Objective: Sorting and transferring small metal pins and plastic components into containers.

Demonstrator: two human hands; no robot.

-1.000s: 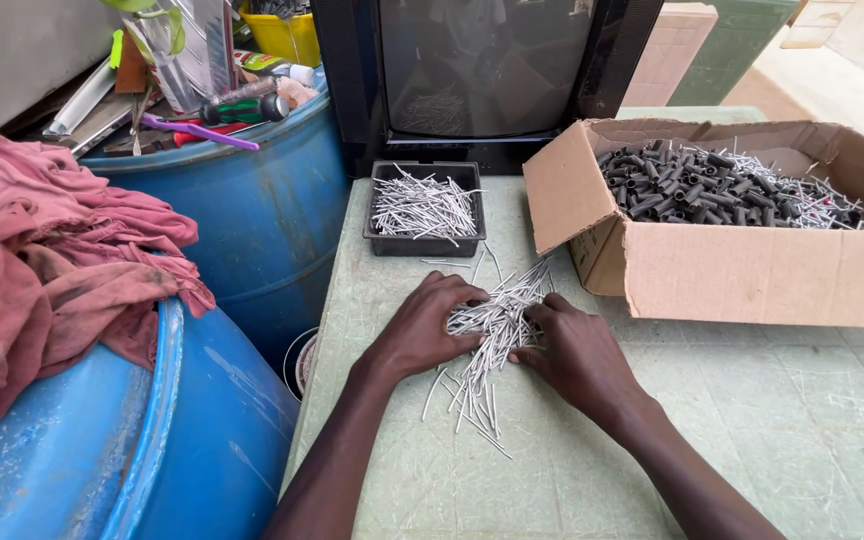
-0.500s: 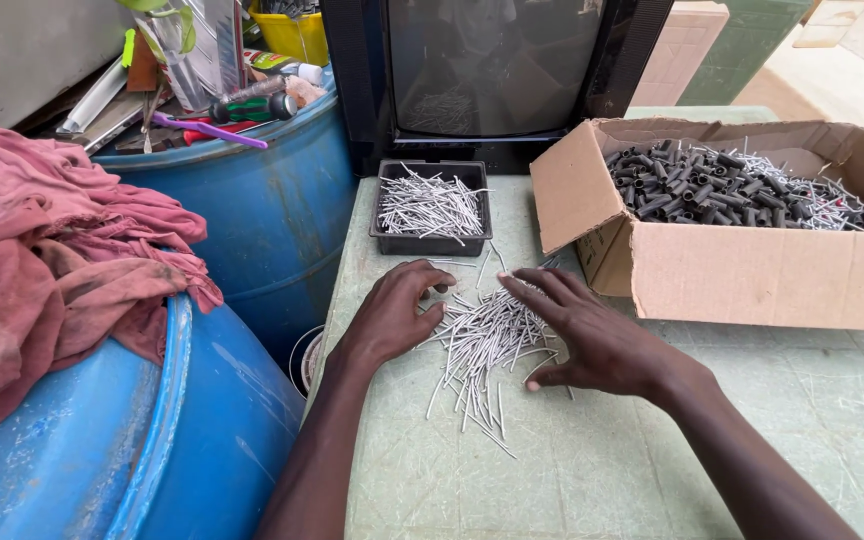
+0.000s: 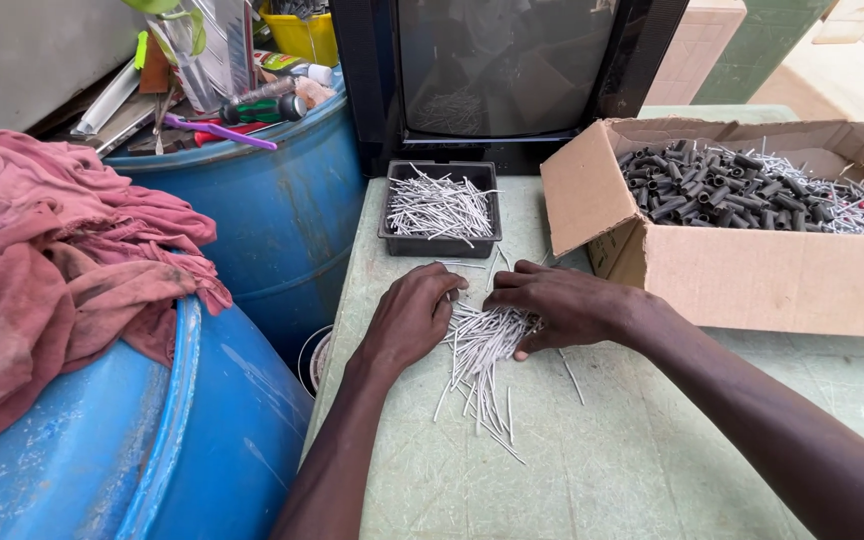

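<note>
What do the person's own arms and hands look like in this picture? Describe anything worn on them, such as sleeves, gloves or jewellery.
Both arms are bare from the lower edge of the picture to the fingertips: no sleeves show. The left hand and the right hand wear no gloves, and no rings, watch or wristband can be seen on them. Fingers are uncovered, with short nails.

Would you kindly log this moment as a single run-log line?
left hand: on pile of thin metal pins | right hand: covering pile's top | small black tray: pins inside | cardboard box: dark tubes | surface: green table
</note>
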